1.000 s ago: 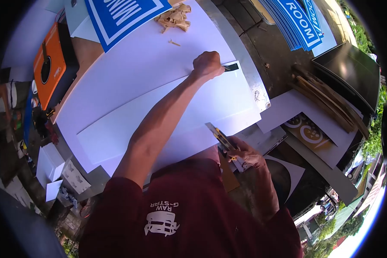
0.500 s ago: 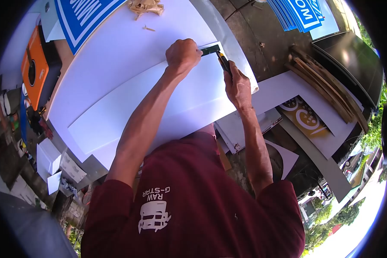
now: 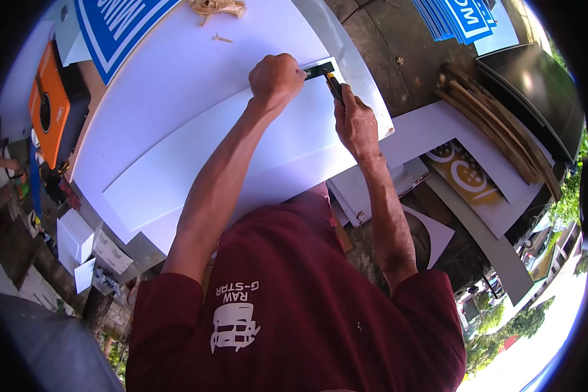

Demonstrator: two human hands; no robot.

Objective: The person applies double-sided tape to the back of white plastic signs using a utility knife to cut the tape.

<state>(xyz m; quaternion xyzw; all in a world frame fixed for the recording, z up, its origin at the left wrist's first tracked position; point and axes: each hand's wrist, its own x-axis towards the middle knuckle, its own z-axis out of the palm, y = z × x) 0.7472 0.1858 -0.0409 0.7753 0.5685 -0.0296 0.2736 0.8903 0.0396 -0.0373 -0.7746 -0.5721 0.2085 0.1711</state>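
Note:
A long white sheet [image 3: 215,144] lies across the white tabletop in front of me. My left hand [image 3: 277,80] is closed in a fist near the sheet's far edge, its fingers on the left end of a short dark green strip [image 3: 320,69]. The strip lies near the sheet's far right corner. My right hand [image 3: 358,123] grips a black and yellow utility knife [image 3: 334,86], angled with its tip at the strip. Whether the blade touches the sheet is too small to tell.
Crumpled brown paper [image 3: 217,8] and a small scrap [image 3: 223,38] lie on the tabletop [image 3: 176,85]. A blue sign [image 3: 121,32] sits at the far left, an orange-faced machine [image 3: 48,108] beyond it. Wooden strips [image 3: 493,127] and stacked blue signs [image 3: 460,19] are at right.
The knife tip has shifted a little left along the dark green strip, with my right hand following. My left hand stays closed at the strip's end. The view has tilted slightly.

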